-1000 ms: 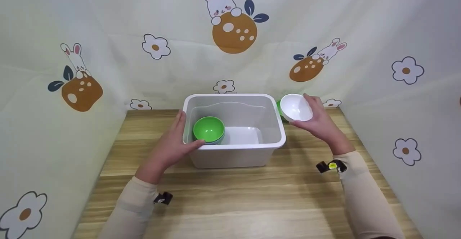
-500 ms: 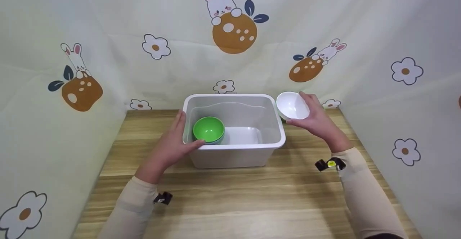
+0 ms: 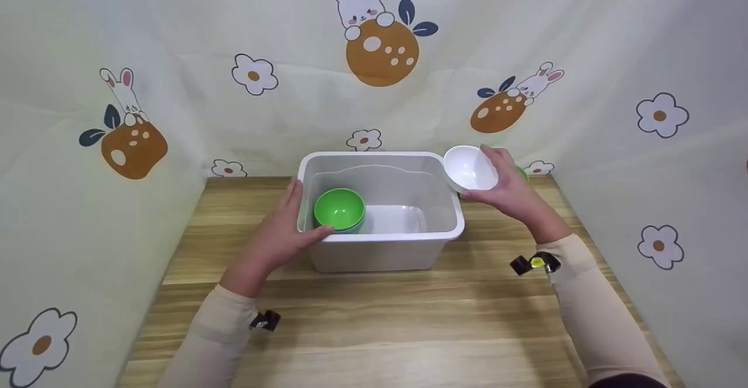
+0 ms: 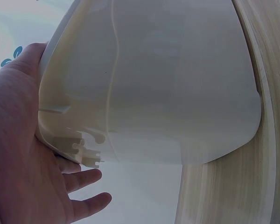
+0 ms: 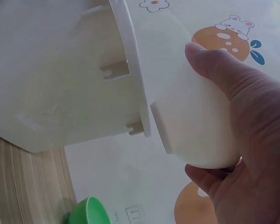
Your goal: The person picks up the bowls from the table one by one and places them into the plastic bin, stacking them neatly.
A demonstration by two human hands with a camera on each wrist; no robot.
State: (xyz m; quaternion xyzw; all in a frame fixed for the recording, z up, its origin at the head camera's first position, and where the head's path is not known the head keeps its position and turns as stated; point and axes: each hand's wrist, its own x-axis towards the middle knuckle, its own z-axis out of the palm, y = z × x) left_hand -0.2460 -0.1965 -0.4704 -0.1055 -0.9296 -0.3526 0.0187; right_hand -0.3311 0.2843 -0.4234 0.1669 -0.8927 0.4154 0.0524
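Note:
A white bowl (image 3: 467, 167), its inside facing the head camera, is held between the thumb and fingers of my right hand (image 3: 514, 192). It overlaps the back right corner of a white plastic bin (image 3: 380, 253); in the right wrist view the bowl's foot (image 5: 161, 128) comes close to the bin's rim. My left hand (image 3: 277, 230) spans the bin's front left corner, thumb along the front rim and fingers straight against the left side. Inside the bin, at the left, a green bowl (image 3: 339, 208) sits on top of a bluish one.
Another green bowl (image 5: 89, 213) stands on the wooden table (image 3: 385, 324) right of the bin, mostly hidden behind my right hand in the head view. Patterned cloth walls (image 3: 280, 119) enclose the back and both sides.
My right hand has moved the white bowl left and slightly up, toward the bin's back right corner. The left hand and the bin stay in place.

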